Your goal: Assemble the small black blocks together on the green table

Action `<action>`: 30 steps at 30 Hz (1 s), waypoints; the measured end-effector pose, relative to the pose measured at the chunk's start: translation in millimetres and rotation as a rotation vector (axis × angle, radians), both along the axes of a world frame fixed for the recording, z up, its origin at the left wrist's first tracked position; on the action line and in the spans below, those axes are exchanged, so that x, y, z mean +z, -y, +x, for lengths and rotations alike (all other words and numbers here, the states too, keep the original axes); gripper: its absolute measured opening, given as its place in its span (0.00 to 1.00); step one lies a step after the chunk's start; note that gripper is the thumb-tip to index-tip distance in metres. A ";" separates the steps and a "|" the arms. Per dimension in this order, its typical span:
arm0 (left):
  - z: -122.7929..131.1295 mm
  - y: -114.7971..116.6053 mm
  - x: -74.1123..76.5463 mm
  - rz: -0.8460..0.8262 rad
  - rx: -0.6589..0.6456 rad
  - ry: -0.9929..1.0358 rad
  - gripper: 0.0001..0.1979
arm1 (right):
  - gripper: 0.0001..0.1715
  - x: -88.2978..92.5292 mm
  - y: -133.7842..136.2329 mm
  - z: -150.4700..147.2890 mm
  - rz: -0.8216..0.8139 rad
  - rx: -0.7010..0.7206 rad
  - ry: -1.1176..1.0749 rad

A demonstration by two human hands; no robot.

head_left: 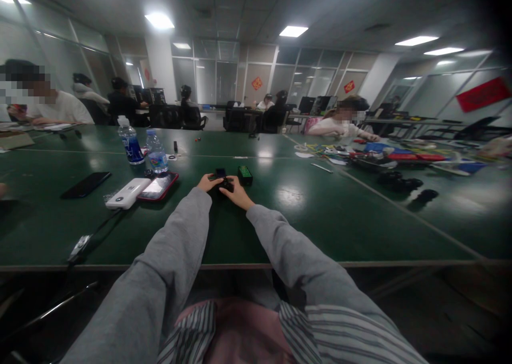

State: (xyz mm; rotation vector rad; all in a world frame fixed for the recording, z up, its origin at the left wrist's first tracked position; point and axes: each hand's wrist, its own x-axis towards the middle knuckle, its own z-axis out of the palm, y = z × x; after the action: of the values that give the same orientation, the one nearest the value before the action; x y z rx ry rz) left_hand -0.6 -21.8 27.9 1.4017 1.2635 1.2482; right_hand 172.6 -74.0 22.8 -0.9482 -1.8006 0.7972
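Both my hands meet over the green table, straight in front of me. My left hand [208, 182] is closed on the left side of a small black object [221, 172] with a flat, dark upper part. The fingers of my right hand [239, 193] pinch the same object from the right. Its exact kind is too small and dark to make out, and my fingers cover part of it. Just beyond my right hand stands a small black box with a green top [245, 174], apart from the fingers.
To the left are a black phone [86, 185], a white power bank [128, 193] with a cable, a red-edged phone [160, 187] and two bottles, one blue-labelled [131, 143]. A pen [321, 168] and cluttered parts [400, 156] lie right. Other people sit around.
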 end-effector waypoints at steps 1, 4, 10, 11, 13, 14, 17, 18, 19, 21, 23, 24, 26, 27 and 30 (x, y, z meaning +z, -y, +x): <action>1.1 -0.4 1.1 -0.025 0.001 0.020 0.33 | 0.39 -0.8 -2.3 0.2 -0.060 0.027 -0.075; 4.6 -1.6 1.4 -0.042 0.006 0.100 0.36 | 0.44 -2.1 -10.1 2.5 -0.249 0.069 -0.268; 11.8 2.9 -1.5 -0.072 -0.104 0.265 0.42 | 0.37 -1.2 -21.0 9.0 -0.446 0.035 -0.456; 12.7 4.0 -1.4 -0.066 -0.120 0.282 0.42 | 0.35 -0.1 -20.7 9.5 -0.458 0.035 -0.470; 14.0 5.8 -0.7 -0.037 -0.142 0.298 0.43 | 0.33 2.8 -18.4 10.0 -0.477 0.043 -0.486; 14.3 6.4 -0.2 -0.019 -0.152 0.299 0.43 | 0.32 4.2 -16.9 10.2 -0.482 0.048 -0.491; 14.2 7.1 1.3 0.038 -0.187 0.285 0.42 | 0.31 6.9 -13.5 11.2 -0.481 0.071 -0.512; 13.9 7.1 1.6 0.050 -0.195 0.274 0.41 | 0.30 7.0 -13.3 11.7 -0.478 0.077 -0.518; 13.6 6.9 1.7 0.055 -0.197 0.263 0.41 | 0.30 6.6 -13.7 12.2 -0.476 0.080 -0.522; 13.0 6.3 1.3 0.047 -0.195 0.239 0.43 | 0.30 5.1 -15.5 13.5 -0.474 0.080 -0.526; 12.6 5.6 0.0 0.009 -0.195 0.221 0.44 | 0.32 3.2 -17.9 14.7 -0.471 0.082 -0.536; 12.5 5.5 -0.7 -0.017 -0.196 0.213 0.45 | 0.32 2.4 -18.9 15.3 -0.470 0.086 -0.547; 12.3 5.8 -1.6 -0.063 -0.196 0.192 0.45 | 0.33 1.6 -20.0 16.0 -0.471 0.093 -0.572; 12.2 6.4 -1.6 -0.073 -0.194 0.180 0.44 | 0.33 1.6 -20.1 16.2 -0.474 0.094 -0.582; 11.6 9.5 0.6 -0.049 -0.181 0.151 0.43 | 0.33 2.5 -19.2 16.3 -0.481 0.096 -0.587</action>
State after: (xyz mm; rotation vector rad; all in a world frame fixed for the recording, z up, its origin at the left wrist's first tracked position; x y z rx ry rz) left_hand 11.0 -31.3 28.5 1.3289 1.0342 1.1676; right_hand 188.9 -54.8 25.4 -0.8070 -1.1668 1.4413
